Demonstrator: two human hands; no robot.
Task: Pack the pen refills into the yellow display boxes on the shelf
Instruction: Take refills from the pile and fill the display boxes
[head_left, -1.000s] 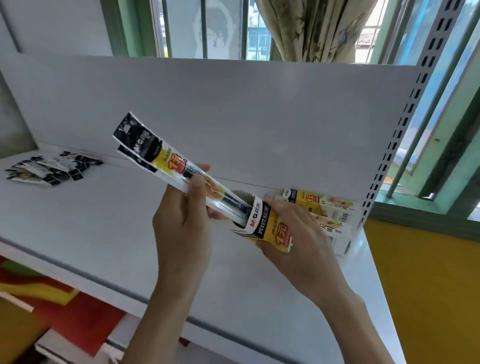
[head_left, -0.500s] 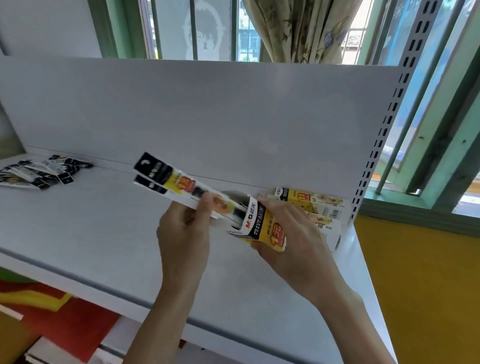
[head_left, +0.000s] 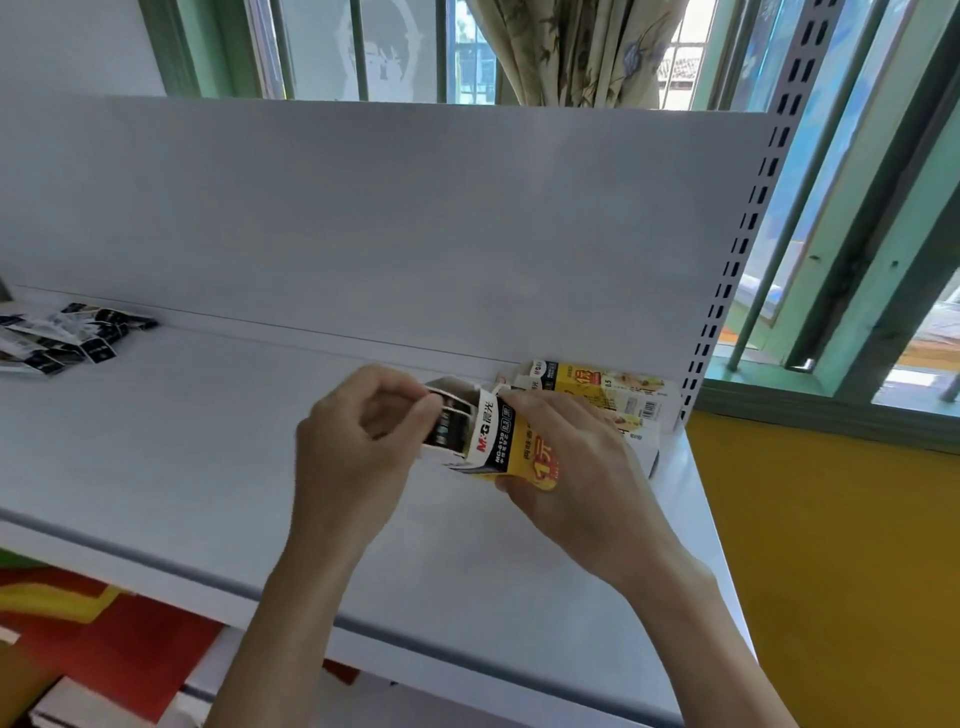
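Right hand (head_left: 576, 467): fingers curling around the yellow display box (head_left: 511, 452), holding it over the shelf (head_left: 208, 467).
Left hand (head_left: 358, 447): fingers pinching the refill packs (head_left: 449, 434) sitting in that box's open left end.
Spare boxes (head_left: 602, 387): lying just behind that box.
Loose refills (head_left: 67, 340): lying far left of it.

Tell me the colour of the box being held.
Yellow box with a white and black top; head view.

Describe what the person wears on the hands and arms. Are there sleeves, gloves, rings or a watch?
Nothing worn is visible. The left hand and the right hand have no gloves, and no ring shows on the visible fingers. No watch or band is at either wrist. The left forearm and the right forearm are uncovered to the picture's lower edge; no sleeve shows.
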